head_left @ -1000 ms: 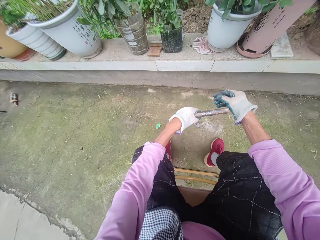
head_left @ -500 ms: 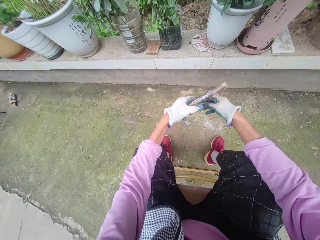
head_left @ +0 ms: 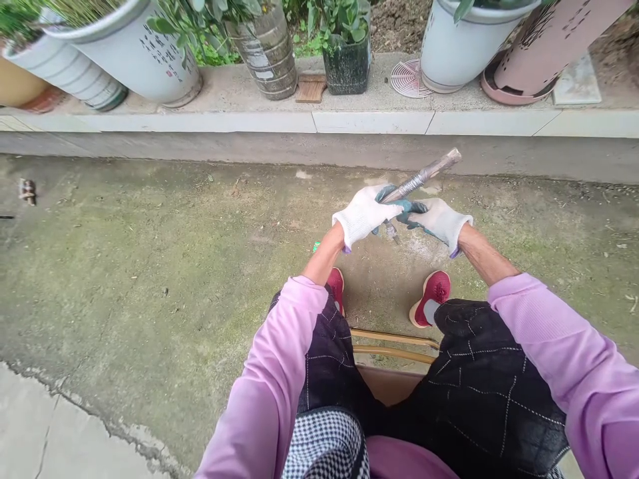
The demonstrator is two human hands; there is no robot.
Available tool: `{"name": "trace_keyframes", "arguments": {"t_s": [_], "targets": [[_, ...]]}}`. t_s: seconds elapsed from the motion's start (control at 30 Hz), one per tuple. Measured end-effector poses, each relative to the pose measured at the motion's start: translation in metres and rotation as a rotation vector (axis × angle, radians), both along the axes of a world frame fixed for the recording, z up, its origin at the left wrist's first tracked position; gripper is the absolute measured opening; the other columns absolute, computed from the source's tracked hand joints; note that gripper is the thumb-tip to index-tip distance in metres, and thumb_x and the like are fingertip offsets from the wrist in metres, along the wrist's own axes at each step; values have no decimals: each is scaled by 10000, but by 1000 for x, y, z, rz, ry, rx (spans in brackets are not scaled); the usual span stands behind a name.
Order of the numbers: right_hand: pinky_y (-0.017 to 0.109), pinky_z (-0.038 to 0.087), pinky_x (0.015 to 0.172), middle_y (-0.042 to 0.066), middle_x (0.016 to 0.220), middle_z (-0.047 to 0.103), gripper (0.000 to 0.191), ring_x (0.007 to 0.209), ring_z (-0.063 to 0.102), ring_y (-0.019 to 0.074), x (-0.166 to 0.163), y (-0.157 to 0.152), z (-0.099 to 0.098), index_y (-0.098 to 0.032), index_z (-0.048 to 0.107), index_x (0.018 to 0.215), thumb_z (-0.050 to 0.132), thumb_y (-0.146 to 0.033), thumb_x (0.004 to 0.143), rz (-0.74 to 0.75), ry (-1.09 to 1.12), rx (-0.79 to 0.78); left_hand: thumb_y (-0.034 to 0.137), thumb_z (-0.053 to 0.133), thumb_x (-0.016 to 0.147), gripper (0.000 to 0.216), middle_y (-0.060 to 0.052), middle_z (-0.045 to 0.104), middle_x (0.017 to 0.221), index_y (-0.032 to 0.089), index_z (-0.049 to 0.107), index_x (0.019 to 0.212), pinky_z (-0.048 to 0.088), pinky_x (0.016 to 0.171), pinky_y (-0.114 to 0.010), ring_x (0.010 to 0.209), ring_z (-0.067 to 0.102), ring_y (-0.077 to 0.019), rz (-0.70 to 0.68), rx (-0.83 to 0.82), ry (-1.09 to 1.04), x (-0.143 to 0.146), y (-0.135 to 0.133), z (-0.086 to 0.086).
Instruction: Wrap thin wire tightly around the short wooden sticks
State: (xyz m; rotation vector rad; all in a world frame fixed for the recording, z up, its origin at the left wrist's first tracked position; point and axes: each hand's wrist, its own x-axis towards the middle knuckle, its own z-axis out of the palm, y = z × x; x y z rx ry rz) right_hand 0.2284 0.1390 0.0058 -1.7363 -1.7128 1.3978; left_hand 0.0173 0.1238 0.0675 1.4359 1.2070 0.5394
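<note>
Both my hands wear white knit gloves with dark green palms. My left hand [head_left: 363, 214] is closed round the lower end of a grey metal rod [head_left: 426, 173]. The rod slants up and to the right, its free end pointing toward the kerb. My right hand [head_left: 439, 219] sits against the left one, fingers curled on the same end of the rod. A small dark bit shows just under the hands; I cannot make out what it is. I am seated, with my red shoes [head_left: 432, 295] on the concrete below the hands.
A raised kerb [head_left: 369, 122] runs across the back with several plant pots, among them a white pot [head_left: 132, 50], a black pot [head_left: 347, 63] and a pink pot [head_left: 534, 50]. Mossy concrete ground [head_left: 150, 266] spreads left. A wooden stool frame [head_left: 394, 346] shows between my knees.
A second ago the rod lay level between my parted hands. My right hand has come in against the left, and the rod's free end has swung up to the right.
</note>
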Motion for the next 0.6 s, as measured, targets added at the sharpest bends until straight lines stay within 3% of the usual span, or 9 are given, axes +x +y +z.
{"name": "trace_keyframes", "arguments": {"t_s": [0.1,0.2,0.3,0.4,0.5,0.6], "targets": [[267,627,724,61,889,841,66,808,753,191,1,-3,7,-200,804,851,741,-184,842,-43,106,-47,385,734,957,204,19,592,762,202,707,1045,470,562,-242,624,532,-122,138,4,81,-5,9,-10],[259,574,630,57,802,804,139,693,707,174,1,-13,21,-195,825,936,728,-293,926,-24,78,-18,349,693,996,173,-6,653,795,205,723,1088,534,652,-273,693,615,-159,201,77,260,-15,19,-20],[267,501,583,16,701,745,247,627,661,170,-1,-25,36,-217,847,978,696,-412,982,61,-74,85,331,665,1020,227,-69,773,954,211,757,1190,580,840,-333,883,722,-222,162,176,562,-24,26,-25],[291,524,646,18,728,778,251,716,715,210,1,-29,43,-250,879,991,696,-420,982,159,-191,171,319,669,1009,323,-144,833,1148,223,781,1296,567,998,-410,1077,770,-293,73,161,813,-24,26,-30],[335,582,762,41,871,855,213,871,765,273,11,-25,41,-279,888,977,724,-414,967,188,-242,242,282,779,881,267,-186,848,1102,209,840,1131,564,1027,-449,1119,785,-348,-31,82,811,-15,19,-37],[364,594,790,53,875,848,189,892,761,298,27,-15,32,-274,877,940,747,-411,948,122,-284,283,202,856,713,163,-147,825,874,207,836,875,583,945,-424,1010,799,-350,-146,10,657,-5,8,-40]]}}
